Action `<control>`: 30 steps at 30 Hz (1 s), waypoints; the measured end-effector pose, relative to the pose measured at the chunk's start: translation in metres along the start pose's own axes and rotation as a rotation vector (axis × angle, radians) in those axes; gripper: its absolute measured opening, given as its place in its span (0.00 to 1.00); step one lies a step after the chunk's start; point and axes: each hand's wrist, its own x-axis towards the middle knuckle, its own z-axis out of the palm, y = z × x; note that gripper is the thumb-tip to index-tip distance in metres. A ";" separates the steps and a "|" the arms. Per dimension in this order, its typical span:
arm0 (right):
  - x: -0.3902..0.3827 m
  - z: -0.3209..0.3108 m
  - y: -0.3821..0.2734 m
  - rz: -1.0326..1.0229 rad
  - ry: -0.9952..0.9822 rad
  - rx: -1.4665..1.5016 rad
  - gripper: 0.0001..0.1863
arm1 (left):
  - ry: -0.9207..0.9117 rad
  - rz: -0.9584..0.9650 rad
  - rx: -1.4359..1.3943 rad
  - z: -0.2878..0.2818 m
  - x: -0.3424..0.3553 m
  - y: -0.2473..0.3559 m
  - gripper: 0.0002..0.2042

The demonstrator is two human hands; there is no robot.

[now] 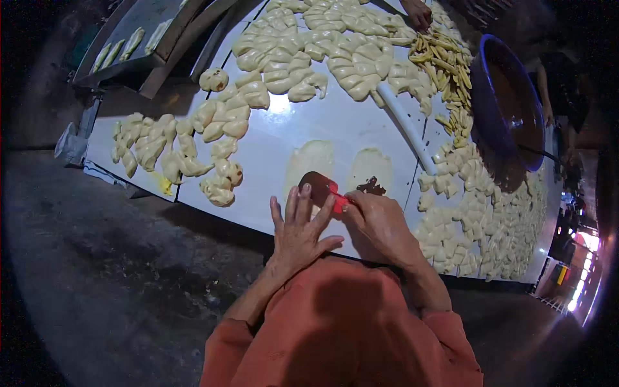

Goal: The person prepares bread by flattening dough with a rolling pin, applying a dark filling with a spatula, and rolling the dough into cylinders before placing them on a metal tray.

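Left hand [298,226]: fingers spread open
Right hand [380,222]: fingers pinching the red scraper [336,200]
Scraper: 2 o'clock from left hand, brown-coated end over first dough sheet [308,158]
Dark smear [371,187]: 6 o'clock on second dough sheet [369,166]

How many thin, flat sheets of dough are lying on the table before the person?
2: one sheet beyond the left hand, partly covered by the red tool; another sheet beyond the right hand, bearing brown paste. The hands might hide more.
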 end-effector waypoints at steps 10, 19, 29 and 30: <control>-0.013 -0.017 0.010 0.066 0.021 -0.075 0.13 | -0.148 -0.105 0.090 -0.008 0.012 -0.022 0.45; -0.012 -0.006 0.020 0.081 0.140 0.008 0.14 | -0.164 -0.169 0.077 -0.009 0.005 -0.021 0.44; -0.007 -0.008 0.052 0.268 0.106 0.404 0.20 | -0.197 -0.023 0.102 -0.013 0.007 -0.020 0.42; -0.008 -0.004 0.067 0.340 0.086 0.706 0.18 | -0.217 -0.058 0.106 -0.014 0.008 -0.020 0.42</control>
